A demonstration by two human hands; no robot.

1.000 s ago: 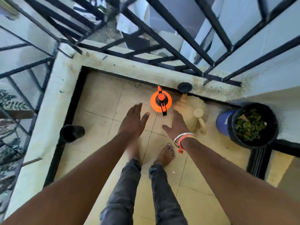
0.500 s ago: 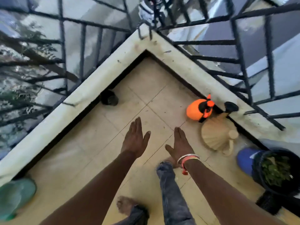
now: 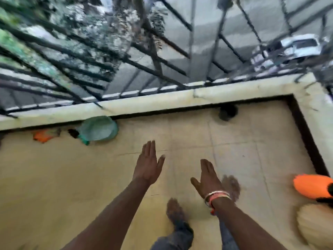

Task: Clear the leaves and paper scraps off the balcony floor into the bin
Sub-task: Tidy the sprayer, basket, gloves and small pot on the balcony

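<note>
My left hand (image 3: 147, 164) and my right hand (image 3: 207, 178) are stretched out in front of me above the tiled balcony floor (image 3: 234, 150), fingers straight, holding nothing. A bracelet sits on my right wrist. The frame is blurred by motion. A small orange scrap (image 3: 43, 135) lies on the floor by the low wall at the left, with a dark bit (image 3: 73, 132) beside it. The bin is out of view.
A green bowl-like object (image 3: 98, 129) lies against the low wall (image 3: 162, 100). A black drain pipe (image 3: 228, 112) opens at the wall's foot. An orange sprayer (image 3: 312, 187) and a beige watering can (image 3: 315, 226) stand at the right edge. Black railings rise above the wall.
My view has swung left: the sprayer and watering can slid to the right edge, the bin with leaves left the frame, the green object came into view. Both hands stay open.
</note>
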